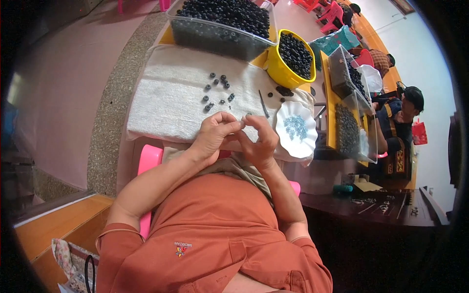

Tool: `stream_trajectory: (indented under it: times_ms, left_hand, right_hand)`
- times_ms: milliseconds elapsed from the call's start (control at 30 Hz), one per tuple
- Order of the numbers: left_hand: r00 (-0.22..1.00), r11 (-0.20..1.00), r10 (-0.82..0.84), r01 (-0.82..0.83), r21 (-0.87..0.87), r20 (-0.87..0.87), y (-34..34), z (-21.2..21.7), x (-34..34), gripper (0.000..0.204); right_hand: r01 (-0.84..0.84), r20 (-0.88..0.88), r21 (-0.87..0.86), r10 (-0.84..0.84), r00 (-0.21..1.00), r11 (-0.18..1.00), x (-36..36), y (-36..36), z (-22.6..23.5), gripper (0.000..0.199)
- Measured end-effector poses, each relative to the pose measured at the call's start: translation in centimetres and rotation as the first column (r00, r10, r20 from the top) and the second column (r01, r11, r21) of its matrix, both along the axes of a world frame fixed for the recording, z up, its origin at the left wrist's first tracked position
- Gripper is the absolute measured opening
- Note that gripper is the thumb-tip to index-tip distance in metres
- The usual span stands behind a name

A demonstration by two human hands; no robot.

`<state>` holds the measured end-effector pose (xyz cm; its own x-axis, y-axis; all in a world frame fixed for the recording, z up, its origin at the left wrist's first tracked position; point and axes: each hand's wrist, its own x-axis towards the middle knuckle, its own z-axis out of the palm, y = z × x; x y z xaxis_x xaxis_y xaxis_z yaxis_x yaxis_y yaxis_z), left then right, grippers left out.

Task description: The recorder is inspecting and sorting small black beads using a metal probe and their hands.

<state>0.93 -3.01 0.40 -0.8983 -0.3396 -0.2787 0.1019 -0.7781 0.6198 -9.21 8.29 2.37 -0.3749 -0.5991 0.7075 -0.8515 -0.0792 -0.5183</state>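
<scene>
Over the near edge of the white towel point(161, 97), my left hand point(215, 134) and my right hand point(260, 141) meet, fingertips pinched together. Whatever lies between them is too small and covered to make out. Beyond the left hand, several small black ring-shaped parts point(208, 87) lie scattered on the towel. A thin dark pointed tool point(264, 103) rests just past the right hand. To that hand's right sits a white scalloped dish point(285, 146) with many tiny pale-blue pieces point(295, 127) in it.
A clear plastic bin point(215, 39) heaped with black parts stands at the far side. Beside it is a yellow tub point(278, 73) of similar parts. At right, a person in a black cap point(398, 115) sits by more clear bins point(347, 127). A pink chair point(151, 158) is under me.
</scene>
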Motion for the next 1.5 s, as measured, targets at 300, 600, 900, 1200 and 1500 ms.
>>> stream_trajectory:
  times_ms: [300,600,900,1200,1500]
  left_hand:
    - [0.999,0.999,-0.045,0.045,-0.024,0.006,-0.1,0.1,0.2,0.009]
    - [1.000,0.999,-0.019,0.019,-0.042,-0.003,0.1,0.3,0.3,0.016]
    - [0.999,0.999,-0.026,0.027,-0.045,0.031,0.1,0.8,0.2,0.018]
    - [0.999,0.994,-0.043,0.046,-0.100,0.032,0.0,-0.2,0.2,0.018]
    - [1.000,0.983,-0.015,0.016,-0.184,0.008,0.8,-0.5,0.4,0.015]
  right_hand:
    - [-0.086,0.003,0.013,0.086,0.996,0.996,-0.8,0.2,0.5,0.036]
    - [-0.027,0.085,0.299,0.002,0.996,0.954,-6.9,1.1,4.2,0.018]
    - [0.215,0.034,0.023,-0.216,0.976,0.976,-16.7,-2.1,8.3,0.027]
    - [0.167,-0.012,0.242,-0.169,0.985,0.956,-13.9,0.7,4.6,0.021]
    - [0.128,-0.251,0.543,0.015,0.968,0.830,-10.1,-1.0,3.6,0.021]
